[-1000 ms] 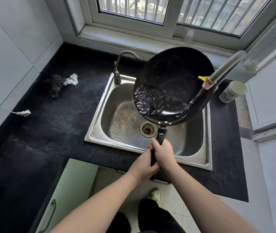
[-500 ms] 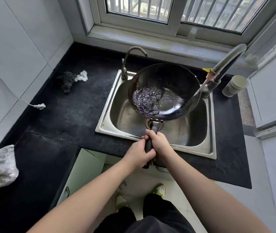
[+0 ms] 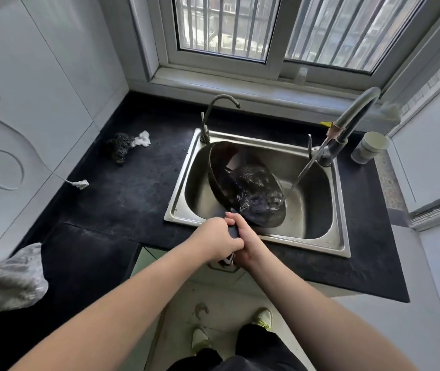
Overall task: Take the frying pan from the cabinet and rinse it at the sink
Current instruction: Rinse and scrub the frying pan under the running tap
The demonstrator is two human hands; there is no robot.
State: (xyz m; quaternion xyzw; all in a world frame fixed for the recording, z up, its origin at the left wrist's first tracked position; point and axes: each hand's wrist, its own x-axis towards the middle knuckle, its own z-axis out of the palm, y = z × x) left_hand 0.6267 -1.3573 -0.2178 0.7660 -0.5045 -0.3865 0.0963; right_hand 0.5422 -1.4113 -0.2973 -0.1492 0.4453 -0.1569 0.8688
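Head view shows me the frying pan tipped down inside the sink, water sloshing in it. My left hand and right hand both wrap its handle. It looks heavy and probably slick, so I judge two-handed grip on the handle safest.

Both hands on the black handle of the dark round frying pan: left hand and right hand gripping side by side. Pan tilted inside the stainless steel sink, water sloshing in it. Thin stream runs from the grey curved tap. Black countertop holds a dark scrubber.
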